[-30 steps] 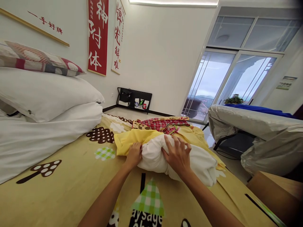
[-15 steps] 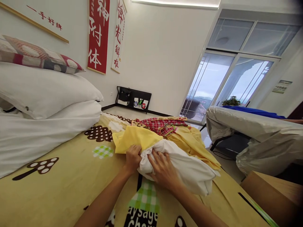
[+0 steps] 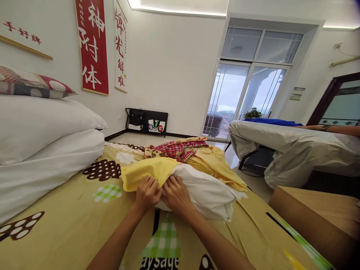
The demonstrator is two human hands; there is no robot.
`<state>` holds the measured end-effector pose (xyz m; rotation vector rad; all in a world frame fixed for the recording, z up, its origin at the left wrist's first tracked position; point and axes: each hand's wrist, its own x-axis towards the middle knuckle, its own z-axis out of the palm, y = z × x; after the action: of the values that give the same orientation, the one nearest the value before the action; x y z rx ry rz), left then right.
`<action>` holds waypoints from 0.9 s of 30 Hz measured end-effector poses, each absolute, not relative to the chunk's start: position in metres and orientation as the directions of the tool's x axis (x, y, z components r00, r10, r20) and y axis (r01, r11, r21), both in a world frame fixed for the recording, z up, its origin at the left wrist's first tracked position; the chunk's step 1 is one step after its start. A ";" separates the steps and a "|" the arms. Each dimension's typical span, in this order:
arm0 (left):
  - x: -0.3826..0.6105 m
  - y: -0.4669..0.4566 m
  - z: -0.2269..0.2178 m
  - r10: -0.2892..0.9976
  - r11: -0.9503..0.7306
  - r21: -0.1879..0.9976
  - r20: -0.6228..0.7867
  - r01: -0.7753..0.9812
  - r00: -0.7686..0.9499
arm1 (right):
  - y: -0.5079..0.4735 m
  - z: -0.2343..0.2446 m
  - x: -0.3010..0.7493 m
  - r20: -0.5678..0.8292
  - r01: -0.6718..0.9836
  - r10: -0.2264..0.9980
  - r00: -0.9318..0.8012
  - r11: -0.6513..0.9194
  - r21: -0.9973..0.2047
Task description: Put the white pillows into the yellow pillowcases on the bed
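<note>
Head view, left hand (image 3: 148,193) fisted on yellow cloth (image 3: 150,168), right hand (image 3: 176,193) curled onto one white bundle (image 3: 209,191), two vertical scrolls (image 3: 94,48)

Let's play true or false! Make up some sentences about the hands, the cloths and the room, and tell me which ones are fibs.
1. The left hand and the right hand are close together. True.
2. Both hands are waving high in the air. False: they are down on the fabric, near where the yellow cloth meets the white bundle.
3. The red plaid cloth lies beyond the yellow cloth. True.
4. The patterned pillow is squashed under the big white pillow. False: it lies on top.
5. A leafy plant shows near the glass doors. True.
</note>
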<state>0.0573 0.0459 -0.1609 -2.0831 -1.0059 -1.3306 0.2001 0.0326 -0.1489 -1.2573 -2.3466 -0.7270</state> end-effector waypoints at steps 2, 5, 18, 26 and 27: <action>0.056 0.039 -0.148 0.421 -0.613 -0.001 0.846 0.790 0.328 | 0.019 -0.157 0.208 0.560 0.833 0.632 -0.535 0.505 0.226; 0.057 0.022 -0.129 0.718 -0.560 -0.003 0.498 0.829 0.487 | -0.015 -0.163 0.224 0.532 0.793 0.619 -0.578 0.579 0.188; 0.088 -0.078 -0.097 0.818 -0.572 -0.105 -0.151 0.814 0.555 | -0.082 -0.218 0.350 0.359 0.881 0.868 -0.344 0.430 -0.197; 0.138 -0.055 -0.083 0.622 -0.721 -0.187 0.249 0.667 0.742 | -0.076 -0.218 0.262 0.504 0.660 0.537 -0.677 0.745 0.092; 0.146 -0.041 -0.087 0.626 -0.704 -0.231 0.245 0.672 0.740 | -0.077 -0.213 0.255 0.518 0.654 0.509 -0.688 0.743 0.138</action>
<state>0.1456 -0.0413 -0.0865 -2.6370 -1.0110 -0.2122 0.2546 -0.0767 -0.2133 -0.8843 -2.4894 -0.4350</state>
